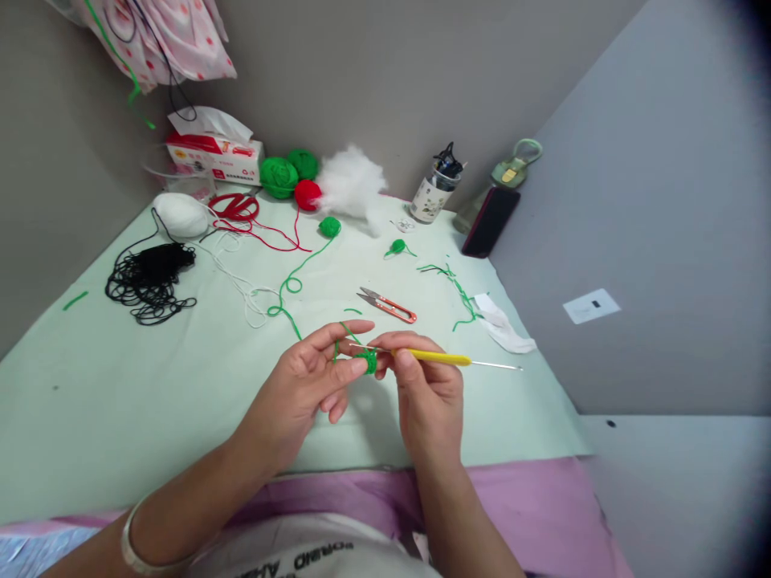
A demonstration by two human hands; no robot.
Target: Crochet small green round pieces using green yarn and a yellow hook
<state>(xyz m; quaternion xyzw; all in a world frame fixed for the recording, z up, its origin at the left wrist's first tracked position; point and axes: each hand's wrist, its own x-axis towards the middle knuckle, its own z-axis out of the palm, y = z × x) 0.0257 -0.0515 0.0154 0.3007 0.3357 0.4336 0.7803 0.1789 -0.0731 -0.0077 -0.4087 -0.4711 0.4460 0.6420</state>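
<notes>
My left hand [310,377] pinches a small green crochet piece [369,361] between thumb and fingers. Green yarn loops over its raised index finger and trails back over the table to a small green yarn ball [329,227]. Held in my right hand [429,393] is a crochet hook [439,356] with a yellow handle, metal at both ends. Its left tip lies at the top edge of the green piece, by the yarn; whether a loop is on it is too small to tell. Just beyond my hands lie orange thread snips [394,307].
At the left lie tangled black yarn [153,277], a white yarn ball [181,215] and red scissors [234,207]. Behind are a tissue box [222,158], green yarn balls [279,177], a red ball [307,195] and white stuffing [352,185]. A pen cup [430,199] and phone [491,222] stand right.
</notes>
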